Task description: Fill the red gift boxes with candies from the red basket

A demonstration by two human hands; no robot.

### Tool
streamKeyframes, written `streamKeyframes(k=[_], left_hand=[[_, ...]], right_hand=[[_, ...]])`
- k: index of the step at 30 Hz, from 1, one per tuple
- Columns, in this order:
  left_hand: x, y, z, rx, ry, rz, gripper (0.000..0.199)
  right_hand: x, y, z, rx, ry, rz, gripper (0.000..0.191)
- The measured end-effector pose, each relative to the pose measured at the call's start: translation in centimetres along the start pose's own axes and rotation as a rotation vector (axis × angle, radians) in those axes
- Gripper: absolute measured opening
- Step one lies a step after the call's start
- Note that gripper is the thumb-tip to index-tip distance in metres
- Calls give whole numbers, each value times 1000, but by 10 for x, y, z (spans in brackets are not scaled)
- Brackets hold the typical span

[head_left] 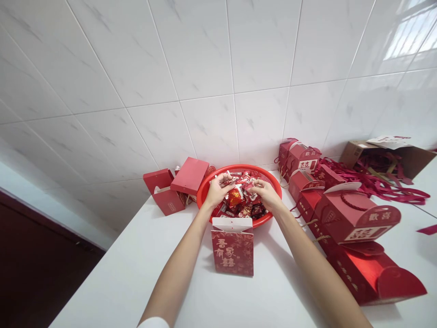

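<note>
A round red basket [277, 197] stands against the wall, heaped with wrapped candies [244, 210], most of them red. My left hand [218, 189] is over its left part, thumb and fingers curled together beside an orange-red packet [235, 196]; whether they grip it is too small to tell. On the right side of the heap, my right hand [266, 193] has its fingers pinched at a red wrapped candy [251, 189]. Between my forearms, just in front of the basket, a dark red patterned box [232, 253] stands upright with its white inner flap [232, 224] raised.
Red boxes [167, 200] with lids up stand left of the basket. Several closed red gift boxes [358, 214] with rope handles line the right side, some stacked. Behind them lie dark pink ribbons [392, 191] and an open cardboard box [418, 161]. A tiled wall [211, 123] borders the white table [136, 273].
</note>
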State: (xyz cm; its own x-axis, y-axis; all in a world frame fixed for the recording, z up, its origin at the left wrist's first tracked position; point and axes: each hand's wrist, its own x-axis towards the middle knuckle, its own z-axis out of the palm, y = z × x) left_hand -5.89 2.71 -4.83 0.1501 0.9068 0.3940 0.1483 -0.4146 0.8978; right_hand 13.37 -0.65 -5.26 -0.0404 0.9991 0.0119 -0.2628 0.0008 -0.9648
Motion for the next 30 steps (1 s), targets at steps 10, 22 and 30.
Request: streamKeyframes(k=[10,22,30], left_hand=[[-1,3,1,-15,-9,-8,33],[-1,5,2,-8,-19,-4,34],[-1,5,2,-18,-34,15,34]], right_hand=[[1,1,-1,-32,-13,-5,35],[1,1,0,-3,-17,-4,36],[1,2,0,4,-21,-2,39]])
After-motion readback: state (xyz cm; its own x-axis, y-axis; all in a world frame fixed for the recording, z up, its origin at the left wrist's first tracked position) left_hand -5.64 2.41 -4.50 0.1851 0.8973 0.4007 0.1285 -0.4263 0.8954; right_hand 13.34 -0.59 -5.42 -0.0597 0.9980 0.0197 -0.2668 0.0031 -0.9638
